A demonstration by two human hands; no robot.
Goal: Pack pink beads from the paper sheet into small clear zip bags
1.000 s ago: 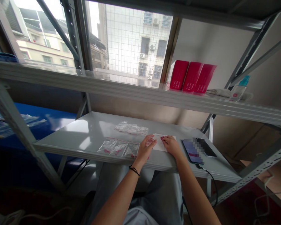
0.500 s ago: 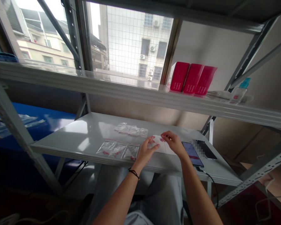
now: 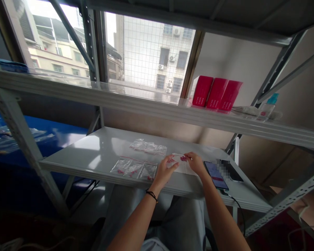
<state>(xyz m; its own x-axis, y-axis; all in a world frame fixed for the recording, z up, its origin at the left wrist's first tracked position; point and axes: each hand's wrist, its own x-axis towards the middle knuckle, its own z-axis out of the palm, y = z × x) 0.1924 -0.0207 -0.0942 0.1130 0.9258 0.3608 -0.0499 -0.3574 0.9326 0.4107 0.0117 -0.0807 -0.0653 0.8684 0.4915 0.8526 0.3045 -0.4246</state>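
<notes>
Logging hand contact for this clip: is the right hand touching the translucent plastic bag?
Touching. The head view shows the right hand with its fingers lying on the translucent plastic bag, no gap between them.

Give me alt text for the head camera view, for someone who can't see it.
Two bare hands, the left hand and the right hand, handle a small clear plastic bag marked with red on a grey metal shelf. More clear bags lie to the left, a lit phone lies to the right, and three red boxes stand on the shelf above.
</notes>
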